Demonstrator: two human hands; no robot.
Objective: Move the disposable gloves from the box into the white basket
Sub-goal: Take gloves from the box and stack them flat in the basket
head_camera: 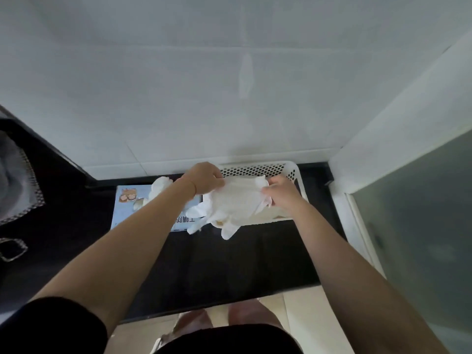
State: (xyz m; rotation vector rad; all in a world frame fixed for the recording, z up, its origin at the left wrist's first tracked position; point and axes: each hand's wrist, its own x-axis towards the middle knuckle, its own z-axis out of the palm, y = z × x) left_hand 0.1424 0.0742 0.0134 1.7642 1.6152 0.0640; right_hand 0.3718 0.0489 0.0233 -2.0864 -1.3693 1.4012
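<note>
Both arms out, my left hand [204,178] and right hand [282,191] pinching gloves [235,205] over the basket [293,169], box [132,200] at nine o'clock.

Home kitchen or utility corner, glossy black stone counter [229,264] against white wall tiles [204,98], frosted glass panel [421,213] at right, pale tiled floor [293,315] near

A black countertop [224,267] runs along the white tiled wall into a corner. On it, against the wall, stands a white perforated basket [288,169], and just to its left lies a light blue glove box [127,208] with a cartoon print, white gloves [159,185] bulging from its top; box and basket sit side by side
</note>
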